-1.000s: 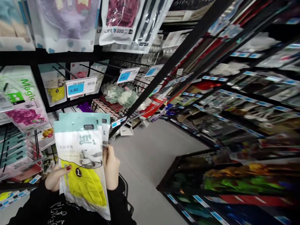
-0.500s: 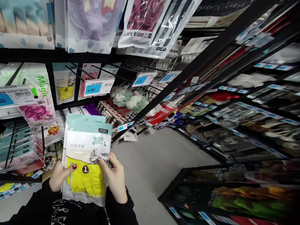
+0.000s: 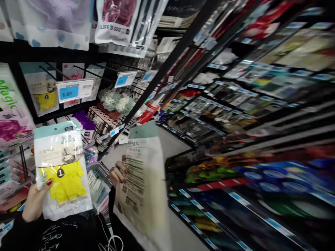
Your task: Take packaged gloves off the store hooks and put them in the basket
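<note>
Both hands raised apart in black sleeves: left hand (image 3: 35, 198) and right hand (image 3: 118, 173) each closed in a grip

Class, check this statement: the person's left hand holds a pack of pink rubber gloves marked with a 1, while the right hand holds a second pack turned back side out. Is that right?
Not quite. In the head view, the gloves in the pack held by the left hand are yellow, not pink. The rest stands: the right hand holds the second pack with its printed back showing.
</note>
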The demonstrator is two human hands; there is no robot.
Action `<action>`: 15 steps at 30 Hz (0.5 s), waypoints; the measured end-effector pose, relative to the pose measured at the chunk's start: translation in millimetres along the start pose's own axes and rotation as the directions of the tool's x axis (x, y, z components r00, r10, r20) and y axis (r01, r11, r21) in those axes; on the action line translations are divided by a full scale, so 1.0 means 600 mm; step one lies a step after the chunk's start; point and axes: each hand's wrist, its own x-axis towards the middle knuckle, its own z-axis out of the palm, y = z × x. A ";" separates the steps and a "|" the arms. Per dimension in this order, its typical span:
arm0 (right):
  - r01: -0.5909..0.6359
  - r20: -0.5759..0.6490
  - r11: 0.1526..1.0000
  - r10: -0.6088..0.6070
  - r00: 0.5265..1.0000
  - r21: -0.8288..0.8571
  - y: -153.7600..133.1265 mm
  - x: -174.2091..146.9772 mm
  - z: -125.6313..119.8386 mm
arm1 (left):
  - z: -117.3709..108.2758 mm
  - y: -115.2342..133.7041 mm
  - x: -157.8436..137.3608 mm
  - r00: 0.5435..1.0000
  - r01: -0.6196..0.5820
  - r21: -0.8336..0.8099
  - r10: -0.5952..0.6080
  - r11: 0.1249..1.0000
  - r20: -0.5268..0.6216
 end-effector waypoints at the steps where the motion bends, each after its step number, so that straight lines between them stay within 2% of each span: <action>1: 0.009 -0.019 1.000 -0.009 1.000 0.008 0.006 -0.002 -0.002 | -0.001 0.002 0.001 1.000 0.010 0.002 -0.010 1.000 -0.017; 7: 0.024 -0.066 0.998 -0.020 0.998 0.058 0.019 -0.009 -0.013 | -0.002 0.003 0.004 0.997 0.041 0.065 -0.037 0.997 -0.072; 15: 0.016 -0.082 0.999 -0.012 0.997 0.046 0.018 0.034 -0.001 | 0.004 -0.002 0.001 0.996 0.065 0.112 -0.057 0.992 -0.070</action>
